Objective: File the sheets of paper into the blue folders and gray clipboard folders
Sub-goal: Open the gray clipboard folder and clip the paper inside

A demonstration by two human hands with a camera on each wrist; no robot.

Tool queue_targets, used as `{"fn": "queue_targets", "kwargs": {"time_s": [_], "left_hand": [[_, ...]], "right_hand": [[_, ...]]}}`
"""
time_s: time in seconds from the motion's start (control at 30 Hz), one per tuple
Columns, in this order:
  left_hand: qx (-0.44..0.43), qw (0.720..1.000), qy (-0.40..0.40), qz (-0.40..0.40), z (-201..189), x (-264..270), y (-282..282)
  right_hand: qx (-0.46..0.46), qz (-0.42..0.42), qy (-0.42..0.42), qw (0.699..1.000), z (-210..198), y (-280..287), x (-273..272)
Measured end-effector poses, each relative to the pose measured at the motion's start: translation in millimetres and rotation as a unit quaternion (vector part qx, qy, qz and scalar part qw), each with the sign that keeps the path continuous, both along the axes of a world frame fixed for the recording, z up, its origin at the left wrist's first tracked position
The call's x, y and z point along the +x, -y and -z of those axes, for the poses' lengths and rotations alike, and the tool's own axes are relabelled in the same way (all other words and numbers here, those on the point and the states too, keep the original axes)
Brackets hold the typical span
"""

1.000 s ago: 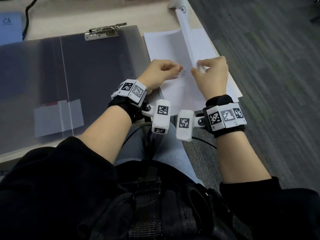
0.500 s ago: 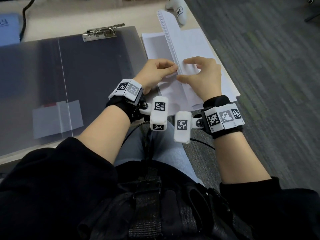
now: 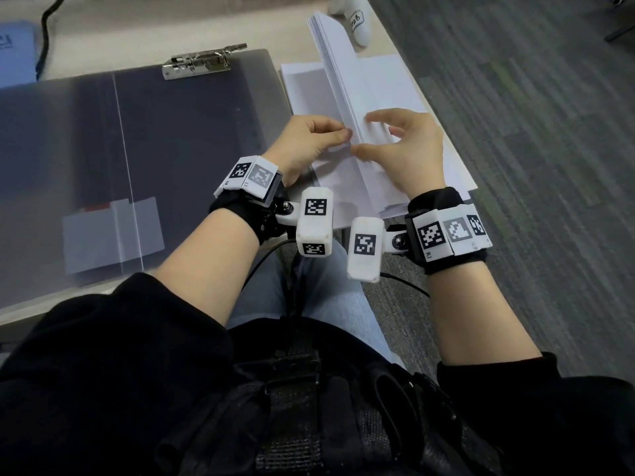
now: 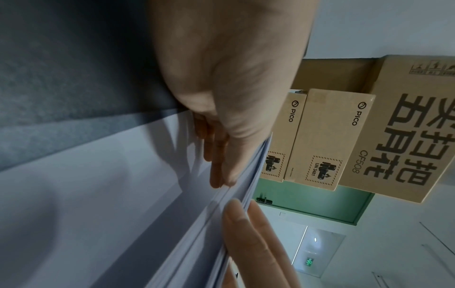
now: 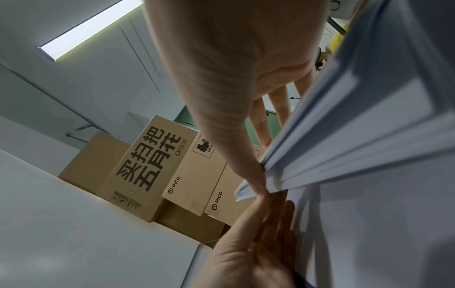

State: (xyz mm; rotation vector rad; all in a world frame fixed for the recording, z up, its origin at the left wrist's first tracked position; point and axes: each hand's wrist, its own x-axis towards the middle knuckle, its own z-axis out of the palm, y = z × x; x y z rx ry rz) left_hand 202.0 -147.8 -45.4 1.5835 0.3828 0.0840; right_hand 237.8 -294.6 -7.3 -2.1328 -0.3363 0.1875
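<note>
A stack of white sheets (image 3: 405, 84) lies at the table's right edge. Part of it, a thick bundle (image 3: 338, 70), stands lifted on its long edge. My right hand (image 3: 385, 127) pinches this bundle near its close end, thumb on the left face and fingers on the right face. My left hand (image 3: 338, 135) touches the bundle's left face with straight fingers (image 4: 216, 171), just beside the right thumb (image 5: 256, 181). The gray clipboard folder (image 3: 192, 132) lies open to the left, with its metal clip (image 3: 202, 63) at the top. A blue folder (image 3: 15, 53) shows at the far left.
A white controller (image 3: 357, 22) lies beyond the paper. A black cable (image 3: 48, 29) runs along the back left. The table edge (image 3: 429, 97) drops to gray carpet on the right. Cardboard boxes (image 4: 332, 136) stand beyond the table.
The lifted part of the stack has grown from a thin flap to a thick bundle. Both hands have closed in on its near edge, and the right hand has opened wider around it.
</note>
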Motion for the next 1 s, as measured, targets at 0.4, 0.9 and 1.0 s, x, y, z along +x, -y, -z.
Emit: {"fn": "queue_targets", "kwargs": {"time_s": [0.4,0.9,1.0], "left_hand": [[-0.004,0.999,-0.03,-0.018,1.0,4.3,0.7],[-0.072,0.997,0.008,-0.006,-4.8,0.8,0.5],[-0.059,0.998,0.014,-0.008,-4.5,1.2,-1.4]], "right_hand": [[-0.122,0.056,0.124,0.983,-4.7,12.4,8.4],[-0.227,-0.079,0.008,0.971,6.3,-4.6,-5.8],[-0.203,0.004,0.066,0.977,2.2,-5.0,-6.1]]}}
